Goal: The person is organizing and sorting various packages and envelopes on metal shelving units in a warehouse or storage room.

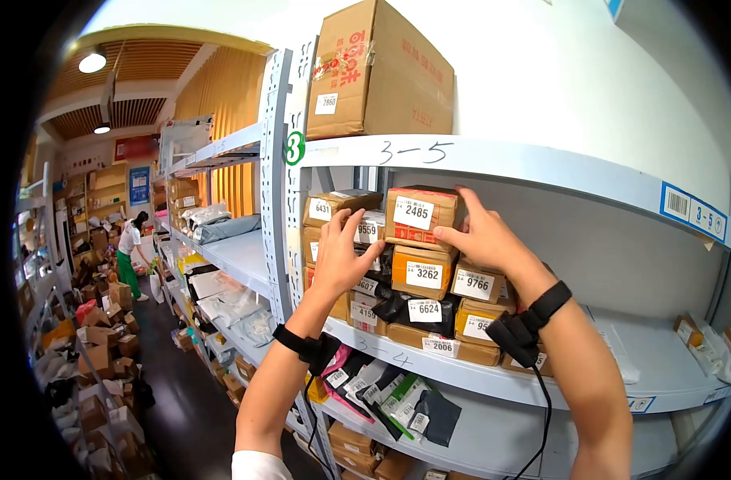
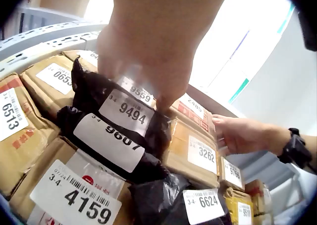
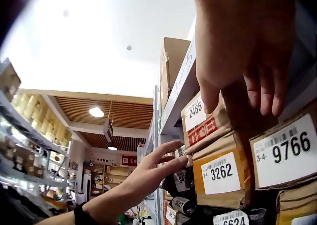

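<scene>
A brown box labelled 2485 [image 1: 414, 214] tops the stack on the middle shelf, above the box labelled 3262 [image 1: 420, 273]. My right hand [image 1: 493, 236] is at its right side, thumb on the front face and the other fingers extended along the side. My left hand [image 1: 341, 252] is in front of the parcel labelled 9559 [image 1: 369, 229], fingers spread and slightly bent, holding nothing that shows. In the left wrist view, black parcels labelled 9494 [image 2: 126, 111] lie below the left hand [image 2: 148, 61]. The box labelled 9766 [image 3: 287, 150] is beneath the right hand [image 3: 242, 51].
A large carton [image 1: 381, 72] stands on the upper shelf [image 1: 493, 160]. Bagged parcels [image 1: 389, 396] lie on the shelf below. Left of the rack runs an aisle [image 1: 173, 384] with many boxes on its floor and a person [image 1: 130, 252] farther back.
</scene>
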Demonstrator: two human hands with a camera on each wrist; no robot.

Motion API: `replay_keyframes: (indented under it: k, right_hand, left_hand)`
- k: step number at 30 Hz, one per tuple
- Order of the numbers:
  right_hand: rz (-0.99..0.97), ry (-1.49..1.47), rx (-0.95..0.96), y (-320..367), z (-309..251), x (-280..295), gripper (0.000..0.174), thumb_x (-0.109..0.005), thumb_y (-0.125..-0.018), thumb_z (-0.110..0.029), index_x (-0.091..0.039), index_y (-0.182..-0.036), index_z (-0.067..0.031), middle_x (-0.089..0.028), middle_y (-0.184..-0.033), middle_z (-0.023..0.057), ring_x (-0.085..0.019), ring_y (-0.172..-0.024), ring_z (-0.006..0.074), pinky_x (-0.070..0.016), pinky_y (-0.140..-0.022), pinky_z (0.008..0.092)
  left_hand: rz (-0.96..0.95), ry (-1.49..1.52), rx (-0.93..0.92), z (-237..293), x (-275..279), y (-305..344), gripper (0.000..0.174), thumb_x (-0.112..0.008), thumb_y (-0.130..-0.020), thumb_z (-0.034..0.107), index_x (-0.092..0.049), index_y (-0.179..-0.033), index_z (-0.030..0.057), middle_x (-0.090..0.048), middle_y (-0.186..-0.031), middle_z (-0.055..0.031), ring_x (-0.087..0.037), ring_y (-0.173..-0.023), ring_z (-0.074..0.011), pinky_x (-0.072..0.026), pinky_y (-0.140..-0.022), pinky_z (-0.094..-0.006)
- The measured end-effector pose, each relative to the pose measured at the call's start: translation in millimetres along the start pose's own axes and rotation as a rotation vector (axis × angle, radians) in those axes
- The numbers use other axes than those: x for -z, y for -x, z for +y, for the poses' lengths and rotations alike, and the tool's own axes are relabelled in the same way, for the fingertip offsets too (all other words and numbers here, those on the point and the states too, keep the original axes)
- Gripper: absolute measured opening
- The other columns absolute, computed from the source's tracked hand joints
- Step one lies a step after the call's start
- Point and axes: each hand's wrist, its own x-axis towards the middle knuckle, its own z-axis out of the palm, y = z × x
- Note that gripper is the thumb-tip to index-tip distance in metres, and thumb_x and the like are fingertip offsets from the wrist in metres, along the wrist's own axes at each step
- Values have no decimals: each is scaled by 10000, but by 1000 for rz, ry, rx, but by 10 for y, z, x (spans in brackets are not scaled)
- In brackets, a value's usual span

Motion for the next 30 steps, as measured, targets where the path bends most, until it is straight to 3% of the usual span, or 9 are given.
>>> replay_keyframes:
  k: [5,8,11,14,17,18,21,25,30]
  right_hand:
    - [107,1,297,519,292,558,304,-698,-877,-264,-662,-1018,3,-662,-705,145,-636,-626,234,-497,-596,352]
    - [159,85,187,1159,655,971,286,-659,-908,-204,-610,-720,7,-555,-569,113,-487,-504,169,-378,-494,339]
    - [133,-42,-23,1898,1375,1517,71,-555,-900,-3,-600,-952,15,-574,-766,104,-558,-702,158,-461,-652,282]
    - [187,213,18,2724,3243,2253,240,-595,-819,40,-605,-1056,8,-600,-941,152,-595,-924,251,-481,-828,323]
    - [224,961,-373,3667,4160,3107,489,-748,-692,-169,-630,-1148,-39,-598,-1170,218,-517,-1180,407,-411,-1023,467]
    - [193,1189,-678,4694,4153,3763,615,-787,-656,-256,-622,-1213,-52,-582,-1253,241,-476,-1247,440,-374,-1069,506]
    - [83,1219,-1162,5027,3994,3897,1089,-841,-592,-553,-420,-1460,-49,-499,-1406,274,-358,-1389,435,-297,-1126,575]
    - [44,967,-1223,4892,4086,3804,874,-791,-617,-630,-607,-1266,-73,-543,-1363,207,-413,-1353,397,-334,-1065,656]
    - [42,918,-1255,4616,3980,3918,888,-740,-628,-679,-614,-1312,-126,-568,-1381,151,-447,-1342,355,-311,-1041,682]
  left_hand:
    - [227,33,-106,117,111,353,464,-696,-830,117,-541,-1254,11,-518,-1305,-197,-480,-1199,-363,-353,-1050,-443]
    - [154,313,-148,563,155,806,351,-703,-813,63,-590,-1143,30,-596,-1165,-154,-535,-1134,-334,-396,-1006,-411]
    - [-45,550,-160,1140,163,1432,300,-713,-837,74,-617,-1118,33,-614,-1140,-154,-567,-1146,-319,-451,-986,-412]
    - [-343,718,-36,1665,248,2056,317,-729,-849,61,-638,-1151,33,-564,-1237,-150,-560,-1168,-308,-460,-984,-383]
    - [-419,772,-9,1917,220,2535,321,-726,-853,88,-641,-1157,31,-573,-1220,-157,-598,-1110,-308,-489,-935,-374]
    - [-522,835,-54,2223,-48,2524,317,-745,-837,90,-665,-1138,31,-585,-1216,-157,-603,-1119,-304,-489,-948,-378]
    - [-575,837,201,2411,35,2692,265,-777,-809,118,-671,-1027,10,-618,-1162,-178,-626,-1059,-290,-526,-850,-374]
    - [-526,686,100,2628,186,2760,253,-709,-844,33,-644,-1087,2,-631,-1141,-163,-623,-931,-239,-494,-762,-319]
    - [-624,769,72,2926,38,2595,249,-691,-856,44,-635,-1096,4,-587,-1209,-183,-567,-1110,-310,-468,-904,-380]
